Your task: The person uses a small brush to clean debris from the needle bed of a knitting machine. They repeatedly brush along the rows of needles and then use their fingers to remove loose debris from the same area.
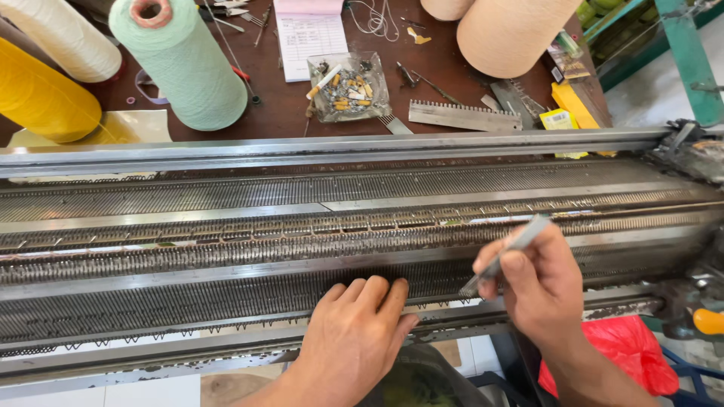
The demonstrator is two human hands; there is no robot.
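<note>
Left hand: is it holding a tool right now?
No, the left hand lies flat with its fingers spread on the needle bed, while the right hand grips the thin metal tool.

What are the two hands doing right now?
Left hand: open, fingers flat on the needle bed, holding nothing.
Right hand: closed on a thin metal tool, tip at the needles.

Needle bed [226,226] runs past both side edges. Yellow yarn cone [38,98] and peach yarn cone [513,30] cropped by the frame. Thin tool [505,252] partly hidden within right hand [543,290]; its tip blurred. Ashtray [348,87] contents too small to tell.
</note>
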